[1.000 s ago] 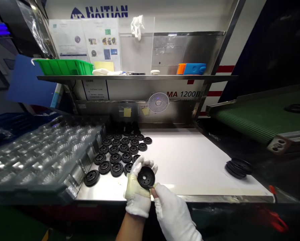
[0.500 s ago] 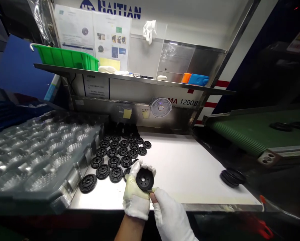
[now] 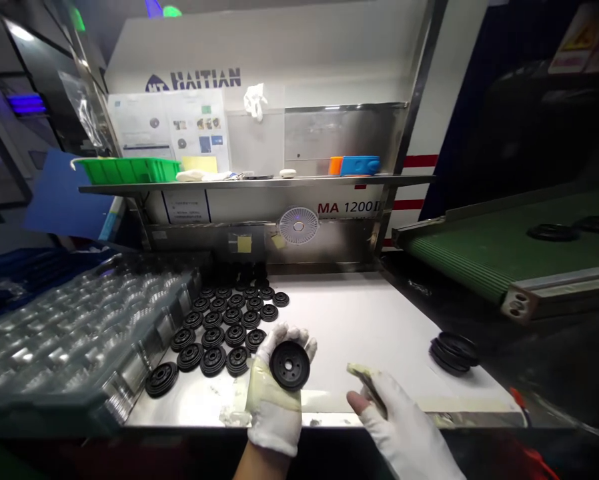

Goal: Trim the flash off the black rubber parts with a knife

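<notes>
My left hand (image 3: pixel 278 387), in a white glove with a yellowish palm, holds a round black plastic wheel (image 3: pixel 290 366). The wheel's hollow face, with a hole at its centre, is turned up toward me. Off to its right, apart from the wheel, my white-gloved right hand (image 3: pixel 404 420) has a bare thumb tip and a yellowish covering on the index finger. Between that thumb and finger lies a thin greyish blade-like tool (image 3: pixel 374 393), mostly hidden by the hand. Just left of my left hand are rows of similar black wheels (image 3: pixel 213 361).
Clear plastic trays with round pockets (image 3: pixel 79 333) are stacked at left. Two stacked black rings (image 3: pixel 453 353) lie at the table's right. Beyond is a green conveyor (image 3: pixel 479 257) carrying black parts. A shelf (image 3: pixel 259 183) with a green bin (image 3: pixel 132 171) and a small fan (image 3: pixel 298 226) stand behind.
My right hand has moved right, away from the wheel's lower edge, with the blade-like tool. The wheel stays in my left hand. The head view has tilted up.
</notes>
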`<state>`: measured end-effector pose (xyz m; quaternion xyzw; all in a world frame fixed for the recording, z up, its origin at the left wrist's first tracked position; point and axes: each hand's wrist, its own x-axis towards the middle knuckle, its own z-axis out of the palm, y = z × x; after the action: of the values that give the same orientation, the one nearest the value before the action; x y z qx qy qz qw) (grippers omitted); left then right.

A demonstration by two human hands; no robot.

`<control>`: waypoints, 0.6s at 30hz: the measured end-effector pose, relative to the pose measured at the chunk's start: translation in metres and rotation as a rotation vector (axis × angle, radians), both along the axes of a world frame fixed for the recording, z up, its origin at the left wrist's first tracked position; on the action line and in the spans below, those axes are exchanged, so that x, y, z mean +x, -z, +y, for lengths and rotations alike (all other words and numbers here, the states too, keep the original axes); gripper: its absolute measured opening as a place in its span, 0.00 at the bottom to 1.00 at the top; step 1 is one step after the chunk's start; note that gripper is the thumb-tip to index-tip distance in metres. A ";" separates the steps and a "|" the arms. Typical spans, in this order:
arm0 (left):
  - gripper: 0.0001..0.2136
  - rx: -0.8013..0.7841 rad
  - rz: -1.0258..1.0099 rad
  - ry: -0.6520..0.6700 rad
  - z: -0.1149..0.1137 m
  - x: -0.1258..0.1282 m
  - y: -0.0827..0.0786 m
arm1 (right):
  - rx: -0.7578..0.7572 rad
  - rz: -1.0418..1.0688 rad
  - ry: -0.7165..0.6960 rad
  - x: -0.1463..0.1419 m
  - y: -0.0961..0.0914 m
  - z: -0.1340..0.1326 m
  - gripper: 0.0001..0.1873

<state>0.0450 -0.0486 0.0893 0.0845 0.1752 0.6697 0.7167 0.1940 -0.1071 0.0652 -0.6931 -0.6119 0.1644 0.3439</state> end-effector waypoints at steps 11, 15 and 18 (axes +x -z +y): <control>0.06 -0.090 -0.008 0.096 -0.032 0.035 -0.005 | -0.049 0.301 -0.304 -0.028 0.001 -0.039 0.13; 0.06 -0.044 -0.013 0.073 -0.043 0.021 -0.008 | -0.114 0.269 -0.375 -0.022 -0.002 -0.050 0.11; 0.07 -0.138 -0.018 0.118 -0.042 0.008 -0.007 | -0.032 0.075 -0.127 -0.002 0.007 -0.044 0.10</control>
<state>0.0534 -0.0903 0.0960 0.0390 0.2094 0.6135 0.7604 0.1918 -0.1509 0.0577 -0.6518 -0.6383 0.2218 0.3443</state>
